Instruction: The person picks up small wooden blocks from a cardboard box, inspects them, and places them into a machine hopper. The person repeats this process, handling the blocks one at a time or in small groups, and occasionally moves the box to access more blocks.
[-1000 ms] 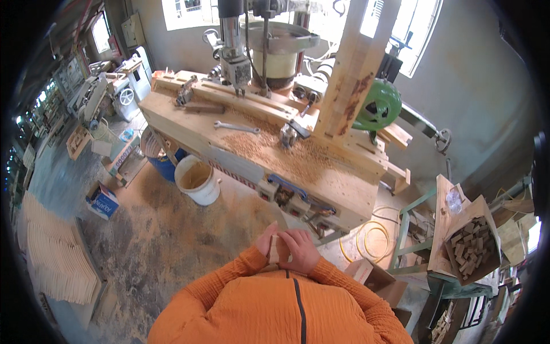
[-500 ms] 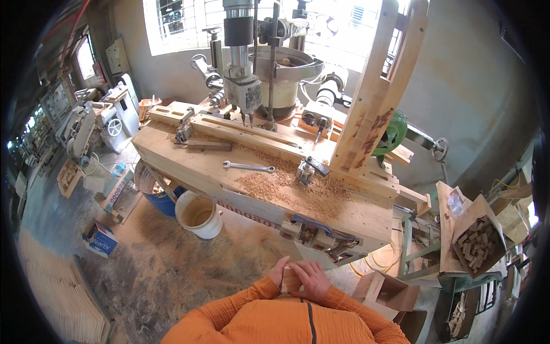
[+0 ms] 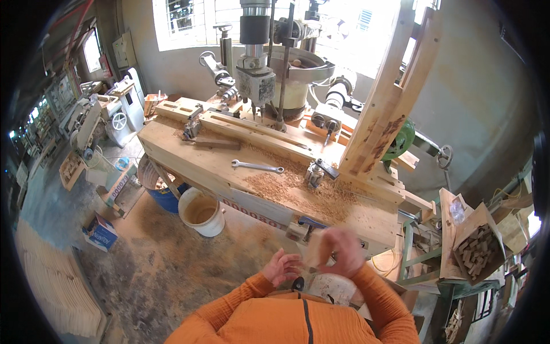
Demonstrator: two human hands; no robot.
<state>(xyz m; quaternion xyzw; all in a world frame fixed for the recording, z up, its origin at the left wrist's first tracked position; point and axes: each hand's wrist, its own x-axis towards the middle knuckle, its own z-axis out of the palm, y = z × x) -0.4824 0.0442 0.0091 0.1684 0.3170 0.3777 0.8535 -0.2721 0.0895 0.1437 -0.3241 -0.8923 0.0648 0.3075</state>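
Note:
In front of my orange jacket, my left hand (image 3: 282,267) is free, with its fingers apart and slightly curled. Up and to the right is my right hand (image 3: 342,252), blurred by motion, near the front edge of the wooden workbench (image 3: 189,152). Its fingers curl round a small, pale wooden block (image 3: 313,251), whose outline is smeared. On the benchtop beyond lies a steel wrench (image 3: 257,166), among wood shavings (image 3: 286,183). A metal clamp (image 3: 317,172) stands to the right of the wrench.
A drilling machine (image 3: 255,80) rises behind the bench, and a tall timber frame (image 3: 381,103) stands at its right. A white bucket (image 3: 201,212) and a blue bin (image 3: 166,198) are on the floor at left. A box of wood pieces (image 3: 478,252) sits far right.
My hands have parted from round the wooden block. The right one has lifted up and to the right with it; the left has opened. The view has shifted slightly.

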